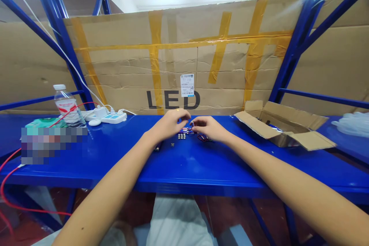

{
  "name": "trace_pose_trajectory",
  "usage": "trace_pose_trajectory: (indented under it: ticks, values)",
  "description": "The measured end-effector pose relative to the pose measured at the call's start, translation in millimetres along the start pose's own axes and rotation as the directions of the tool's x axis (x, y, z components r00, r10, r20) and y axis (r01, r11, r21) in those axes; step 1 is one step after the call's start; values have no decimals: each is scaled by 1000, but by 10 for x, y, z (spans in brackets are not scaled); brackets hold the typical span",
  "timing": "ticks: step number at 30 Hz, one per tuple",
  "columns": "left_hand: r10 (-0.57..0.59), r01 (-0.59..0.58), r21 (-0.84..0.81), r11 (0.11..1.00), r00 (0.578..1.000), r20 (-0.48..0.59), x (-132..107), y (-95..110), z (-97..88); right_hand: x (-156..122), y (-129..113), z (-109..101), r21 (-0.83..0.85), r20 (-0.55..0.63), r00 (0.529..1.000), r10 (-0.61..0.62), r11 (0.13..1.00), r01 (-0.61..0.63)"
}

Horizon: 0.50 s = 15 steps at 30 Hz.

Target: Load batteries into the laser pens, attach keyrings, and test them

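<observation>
My left hand [173, 122] is over the blue table, its fingers curved and its thumb apart, with nothing visible in it. Close by on the right, my right hand [208, 127] pinches a small item at its fingertips, too small to name. Beneath the hands lie shiny metallic tubes [186, 131], partly hidden. In front of them small silver round pieces [182, 136] stand in tidy rows. A single small metal piece [172, 145] lies nearer to me. Under my right hand is a dark red and black cord [203, 138]. A dark cylinder [157, 147] lies beside my left wrist.
An opened cardboard box [284, 138] with items inside stands at the right. At the left are a water bottle [67, 107], a green packet [46, 123], a white power strip [113, 117] and a red cable [21, 207]. A taped cardboard sheet [129, 69] stands behind.
</observation>
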<state>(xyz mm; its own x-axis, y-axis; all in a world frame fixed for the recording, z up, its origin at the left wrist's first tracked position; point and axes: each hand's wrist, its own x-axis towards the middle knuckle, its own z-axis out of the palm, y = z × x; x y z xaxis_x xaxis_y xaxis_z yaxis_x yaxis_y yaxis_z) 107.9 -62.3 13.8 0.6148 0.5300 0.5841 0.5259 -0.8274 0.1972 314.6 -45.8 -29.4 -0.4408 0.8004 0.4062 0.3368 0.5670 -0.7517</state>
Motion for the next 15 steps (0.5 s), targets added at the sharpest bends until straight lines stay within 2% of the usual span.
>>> trace_pose_trajectory:
  ticks: [1,2,3,5,6,7,9,12,15]
  values:
    - [-29,28,10,1000,999,46,-19,-13,-68,2,3,0,-11,-4,1000,-3,1000,3]
    - [-65,65,6,998,987,146,-41,-31,-132,2,2,0,-25,-4,1000,-1,1000,1]
    - [-114,120,-7,993,958,264,-65,-52,-187,-1,-1,0,-41,-1,1000,4,999,-4]
    - [-196,226,-3,974,854,482,-111,-100,-252,-13,-9,4,-65,8,1000,16,998,-15]
    - [-232,269,13,963,800,554,-129,-122,-259,-20,-12,7,-71,15,1000,22,997,-21]
    - [-260,300,35,953,754,603,-143,-140,-250,-27,-12,11,-73,23,999,26,997,-25]
    - [-311,332,91,939,702,641,-155,-159,-199,-37,-6,19,-68,47,998,32,997,-29]
    - [-348,329,155,932,680,645,-151,-147,-107,-40,5,32,-63,72,997,26,998,-21]
    - [-351,330,151,932,714,606,-143,-119,-68,-38,-7,40,-96,65,998,-4,995,10]
